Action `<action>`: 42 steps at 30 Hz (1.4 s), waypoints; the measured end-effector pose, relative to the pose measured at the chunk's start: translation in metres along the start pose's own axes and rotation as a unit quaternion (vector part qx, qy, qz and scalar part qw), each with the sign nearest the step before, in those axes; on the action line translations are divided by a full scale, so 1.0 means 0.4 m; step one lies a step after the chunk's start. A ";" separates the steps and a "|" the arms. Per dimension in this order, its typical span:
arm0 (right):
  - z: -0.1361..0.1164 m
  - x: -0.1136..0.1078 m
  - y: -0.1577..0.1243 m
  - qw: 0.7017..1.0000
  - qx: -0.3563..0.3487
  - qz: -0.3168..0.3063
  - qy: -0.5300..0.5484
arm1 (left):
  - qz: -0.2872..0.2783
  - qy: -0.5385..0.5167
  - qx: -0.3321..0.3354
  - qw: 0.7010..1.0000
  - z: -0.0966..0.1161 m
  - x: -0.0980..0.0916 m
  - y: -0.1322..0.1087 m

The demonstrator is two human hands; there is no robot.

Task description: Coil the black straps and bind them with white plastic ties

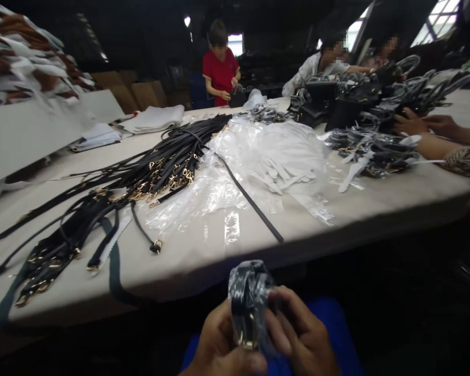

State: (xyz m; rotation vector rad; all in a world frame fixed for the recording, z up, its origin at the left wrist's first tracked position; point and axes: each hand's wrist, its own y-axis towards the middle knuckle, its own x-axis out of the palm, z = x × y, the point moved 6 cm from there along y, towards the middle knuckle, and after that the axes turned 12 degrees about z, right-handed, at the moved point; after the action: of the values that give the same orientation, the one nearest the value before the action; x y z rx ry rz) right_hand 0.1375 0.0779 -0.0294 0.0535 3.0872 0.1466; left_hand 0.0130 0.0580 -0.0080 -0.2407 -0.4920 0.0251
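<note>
Below the table's front edge, both of my hands grip one coiled black strap (241,297) wrapped in clear plastic. A gold-coloured metal piece glints at the coil's lower end. My left hand (219,339) wraps the coil's left side and bottom, thumb across the lower end. On the other side, my right hand (301,329) has its fingers pressed against the plastic wrap, slightly blurred. Nearest on the table are a loose black strap (250,198), clear plastic bags (196,203) and a heap of white strips (278,175) lying on plastic.
Black straps with gold clasps (168,167) spread over the left of the table (172,271). At right lie plastic-wrapped coils (376,149) and black handbags (352,104), with another person's hands (415,125) beside them. A person in red (220,70) stands across the table.
</note>
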 end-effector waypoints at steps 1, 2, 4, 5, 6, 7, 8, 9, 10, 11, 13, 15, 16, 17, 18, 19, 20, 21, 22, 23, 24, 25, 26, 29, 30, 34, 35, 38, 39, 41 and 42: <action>0.020 0.020 0.000 0.997 0.060 -0.017 0.050 | -0.002 -0.011 0.007 1.000 0.000 0.008 0.009; 0.033 0.039 -0.002 0.990 0.103 -0.038 0.089 | -0.001 -0.023 0.014 1.000 -0.001 0.013 0.021; 0.046 0.067 -0.015 0.975 0.153 -0.084 0.135 | 0.035 -0.034 0.062 0.997 0.004 0.005 0.049; 0.050 0.076 -0.023 0.969 0.169 -0.103 0.147 | 0.065 -0.028 0.099 0.993 0.011 -0.006 0.063; 0.054 0.082 -0.030 0.963 0.185 -0.117 0.155 | 0.094 -0.015 0.132 0.987 0.019 -0.019 0.075; 0.061 0.084 -0.035 0.959 0.199 -0.124 0.158 | 0.116 -0.004 0.153 0.981 0.027 -0.030 0.084; 0.068 0.082 -0.036 0.957 0.210 -0.122 0.159 | 0.123 -0.001 0.152 0.981 0.032 -0.036 0.092; 0.078 0.076 -0.033 0.958 0.214 -0.110 0.156 | 0.118 -0.011 0.129 0.985 0.035 -0.039 0.098; 0.088 0.065 -0.025 0.961 0.213 -0.090 0.150 | 0.103 -0.031 0.092 0.990 0.037 -0.037 0.101; 0.097 0.050 -0.014 0.966 0.205 -0.065 0.142 | 0.083 -0.054 0.054 0.994 0.039 -0.033 0.099; 0.114 0.011 0.014 0.975 0.183 -0.008 0.125 | 0.046 -0.089 -0.004 0.995 0.045 -0.021 0.084; 0.125 -0.040 0.042 0.980 0.160 0.056 0.107 | 0.020 -0.099 -0.053 0.994 0.041 -0.014 0.061; 0.125 -0.068 0.055 0.981 0.145 0.090 0.096 | 0.010 -0.097 -0.079 0.992 0.033 -0.012 0.050; 0.123 -0.097 0.064 0.981 0.126 0.123 0.082 | 0.005 -0.097 -0.103 0.990 0.024 -0.013 0.039; 0.118 -0.123 0.071 0.981 0.104 0.147 0.066 | 0.003 -0.104 -0.125 0.987 0.014 -0.015 0.030; 0.113 -0.142 0.074 0.982 0.082 0.161 0.048 | 0.002 -0.117 -0.141 0.983 0.007 -0.017 0.023; 0.107 -0.154 0.074 0.985 0.060 0.160 0.029 | 0.009 -0.135 -0.149 0.980 0.002 -0.020 0.020; 0.102 -0.156 0.069 0.988 0.041 0.146 0.012 | 0.025 -0.157 -0.148 0.976 0.000 -0.025 0.022; 0.099 -0.150 0.061 0.992 0.026 0.122 -0.002 | 0.046 -0.178 -0.140 0.973 0.001 -0.030 0.028; 0.098 -0.136 0.049 0.995 0.017 0.094 -0.011 | 0.070 -0.196 -0.126 0.970 0.003 -0.036 0.037; 0.100 -0.118 0.034 0.998 0.015 0.066 -0.012 | 0.097 -0.206 -0.107 0.968 0.007 -0.042 0.048; 0.104 -0.096 0.019 0.999 0.021 0.040 -0.006 | 0.123 -0.209 -0.086 0.966 0.010 -0.047 0.062; 0.108 -0.074 0.004 0.999 0.033 0.017 0.005 | 0.147 -0.205 -0.066 0.966 0.011 -0.050 0.076; 0.114 -0.020 -0.023 0.997 0.073 -0.016 0.032 | 0.205 -0.165 -0.015 0.965 0.003 -0.056 0.116; 0.111 -0.007 -0.025 0.996 0.078 -0.020 0.034 | 0.215 -0.148 0.005 0.965 -0.003 -0.055 0.127; 0.091 0.023 -0.014 0.993 0.098 -0.036 0.054 | 0.213 -0.036 0.115 0.970 -0.026 -0.045 0.153; 0.091 0.030 -0.010 0.990 0.116 -0.043 0.069 | 0.208 0.018 0.149 0.967 -0.030 -0.043 0.155; 0.097 0.046 0.000 0.975 0.176 -0.060 0.121 | 0.164 0.241 0.256 0.922 -0.029 -0.032 0.156; 0.099 0.050 0.003 0.970 0.190 -0.064 0.139 | 0.140 0.315 0.284 0.894 -0.029 -0.028 0.157; 0.103 0.056 0.010 0.957 0.217 -0.070 0.179 | 0.080 0.430 0.330 0.836 -0.027 -0.021 0.160; 0.105 0.057 0.012 0.949 0.231 -0.071 0.203 | 0.049 0.472 0.349 0.808 -0.025 -0.019 0.162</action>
State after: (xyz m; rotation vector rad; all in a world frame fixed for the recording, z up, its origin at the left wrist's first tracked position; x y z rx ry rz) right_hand 0.1172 0.0874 -0.0717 -0.2076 3.4335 -0.6550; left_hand 0.0132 0.1180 -0.0352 0.4550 0.5489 0.1766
